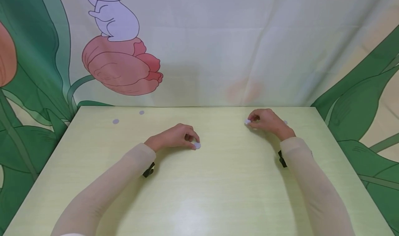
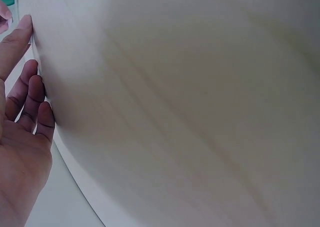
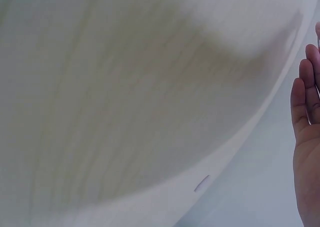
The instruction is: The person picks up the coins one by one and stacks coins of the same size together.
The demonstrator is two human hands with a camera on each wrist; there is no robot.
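My left hand [image 1: 178, 136] is low over the middle of the table, thumb and index finger pinching a small pale round disc [image 1: 197, 145] by its edges. In the left wrist view, the fingertips [image 2: 36, 87] are right at the tabletop, and the disc is hidden there. Farther back and to the right, my right hand [image 1: 265, 120] pinches another pale disc [image 1: 247, 121] between thumb and index finger. Only part of the right hand [image 3: 307, 137] shows at the edge of the right wrist view, its other fingers lightly bent.
Two more pale discs, one [image 1: 116, 121] nearer and one [image 1: 141, 112] by the back edge, lie at the table's back left. Another disc [image 1: 285, 122] lies beside the right wrist. Behind the pale wooden table [image 1: 199, 194] hangs a printed curtain [image 1: 199, 49].
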